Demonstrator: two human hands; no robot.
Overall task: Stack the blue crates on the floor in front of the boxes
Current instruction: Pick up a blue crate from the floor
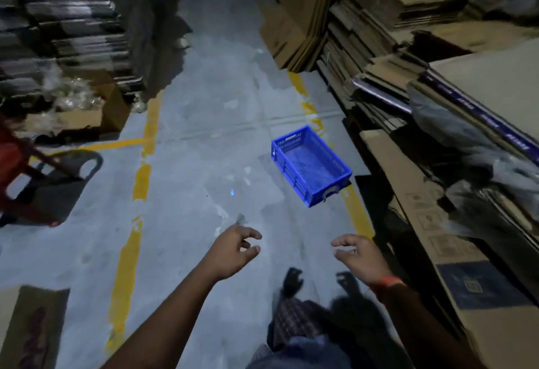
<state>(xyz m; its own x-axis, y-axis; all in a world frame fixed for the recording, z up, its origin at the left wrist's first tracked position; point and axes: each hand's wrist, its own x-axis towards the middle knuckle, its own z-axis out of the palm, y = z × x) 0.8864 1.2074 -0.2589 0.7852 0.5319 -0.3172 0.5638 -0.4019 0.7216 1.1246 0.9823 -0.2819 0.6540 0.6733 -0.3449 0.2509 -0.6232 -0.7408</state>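
On the grey concrete floor (204, 252), one empty blue crate (311, 164) beside flattened cardboard boxes (408, 164), left hand (233, 252) and right hand (357, 256) hovering nearer the camera, fingers loosely curled apart, holding nothing.

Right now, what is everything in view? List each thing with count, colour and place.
blue crate: one, blue, empty, on the floor beside the right-hand cardboard
flattened cardboard boxes: many, brown, stacked along the right
dark stacks: several, grey-black, upper left
open carton: one, brown, left, under the dark stacks
red cart: one, red, left edge
floor lines: yellow, worn, either side of the aisle
left hand: empty, fingers loosely curled
right hand: empty, fingers loosely curled, orange wristband
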